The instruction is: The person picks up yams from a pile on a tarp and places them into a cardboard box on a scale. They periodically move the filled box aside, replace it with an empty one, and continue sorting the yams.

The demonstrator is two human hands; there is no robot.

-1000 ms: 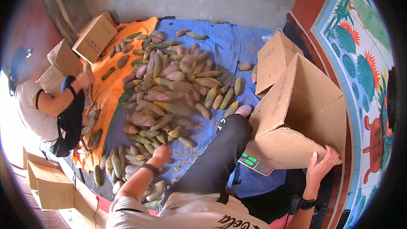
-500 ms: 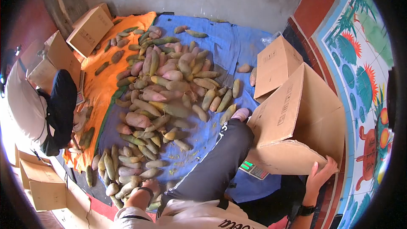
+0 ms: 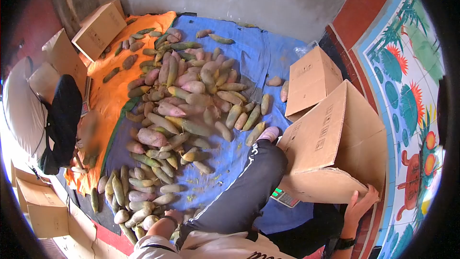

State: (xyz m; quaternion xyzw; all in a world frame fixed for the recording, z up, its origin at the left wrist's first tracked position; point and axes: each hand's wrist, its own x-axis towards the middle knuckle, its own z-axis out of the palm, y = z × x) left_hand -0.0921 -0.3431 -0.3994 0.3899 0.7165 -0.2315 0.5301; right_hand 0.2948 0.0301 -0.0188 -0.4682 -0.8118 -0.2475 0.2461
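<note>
The right hand (image 3: 360,205) grips the lower flap of the large cardboard box (image 3: 335,134). One second box (image 3: 311,79) stands just beyond it, and one scale (image 3: 284,197) lies under its edge, to the left of this hand. The left hand (image 3: 178,216) is low among the fruits (image 3: 191,100) — too many to count — and I cannot tell its grip.
</note>
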